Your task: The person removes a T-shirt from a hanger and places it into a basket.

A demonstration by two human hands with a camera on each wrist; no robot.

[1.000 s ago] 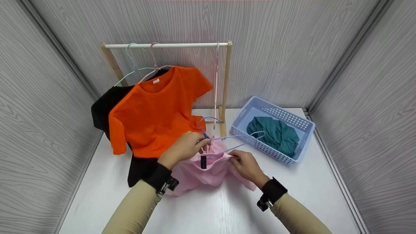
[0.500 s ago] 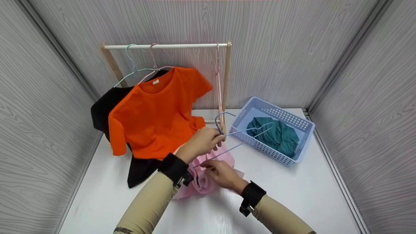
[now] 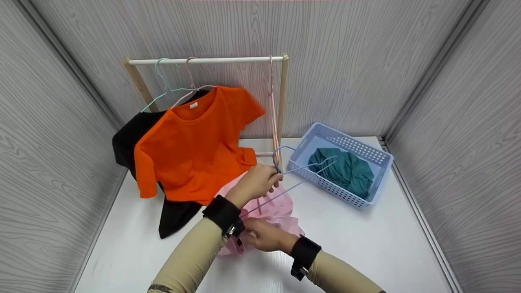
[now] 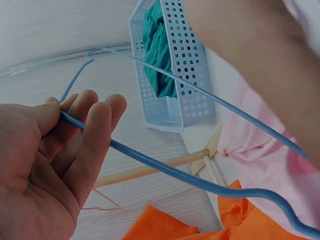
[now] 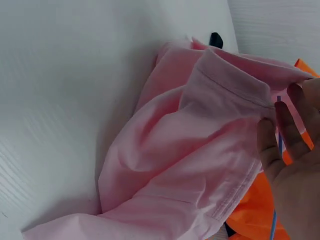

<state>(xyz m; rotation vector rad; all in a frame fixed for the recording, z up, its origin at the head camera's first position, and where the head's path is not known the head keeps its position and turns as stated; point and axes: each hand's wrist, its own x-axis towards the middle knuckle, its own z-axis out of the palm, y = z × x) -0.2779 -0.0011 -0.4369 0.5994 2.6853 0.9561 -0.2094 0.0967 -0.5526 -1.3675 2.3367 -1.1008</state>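
Observation:
My left hand [image 3: 256,181] grips a blue clothes hanger [image 4: 165,168] close to the base of its hook. One arm of the hanger reaches right over the basket; the other end goes down-left to the pink shirt [image 3: 281,203], where my left wrist partly hides it. My right hand [image 3: 266,236] is at the neckline of this shirt, near that end of the hanger. In the right wrist view the shirt's collar band [image 5: 235,82] is lifted, with its edge between my fingers [image 5: 292,132]. The rest of the shirt lies crumpled on the table.
Behind stands a small rack with a white rail [image 3: 228,60]. An orange T-shirt [image 3: 195,142] and a black garment [image 3: 132,136] hang there on hangers, beside a bare pink hanger [image 3: 272,106]. The blue basket [image 3: 305,173] at right holds a teal cloth [image 3: 346,171].
My right hand has moved from the neckline's right side to the left and nearer to me, bunching the shirt. My left hand has shifted slightly right with the hanger.

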